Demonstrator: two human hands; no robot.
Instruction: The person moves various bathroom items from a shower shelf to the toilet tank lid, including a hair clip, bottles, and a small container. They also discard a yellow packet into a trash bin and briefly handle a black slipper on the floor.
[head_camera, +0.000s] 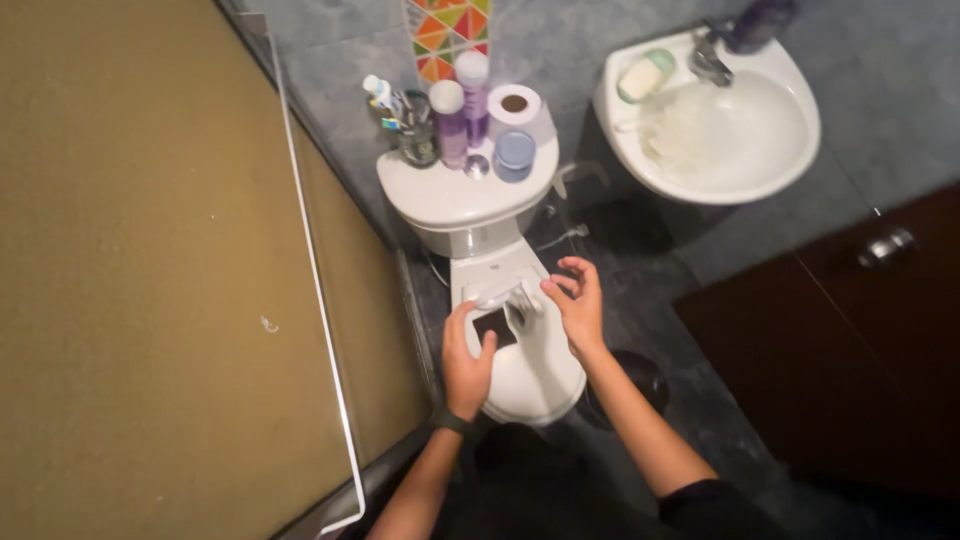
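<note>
The phone (492, 325), a dark slab in a pale holder, sits above the closed toilet lid (535, 375), held between both hands. Going from big to small: the tan shower screen (150, 270) fills the left side, a dark wooden door (850, 340) with a round knob stands at the right, and the white sink (740, 130) hangs on the grey wall with a bar of soap and a tap on its rim. The toilet tank (460, 195) carries a cup of toothbrushes (415, 140), two purple bottles (452, 125), a roll of toilet paper (516, 105) and a small blue jar (all crowded toward the back). The left hand (466, 365), with a dark band on its wrist, is closed around the phone's lower edge, thumb across its face. The right hand (576, 305) has its fingers spread, fingertips touching the holder's right side; whether it truly grips I cannot tell
</note>
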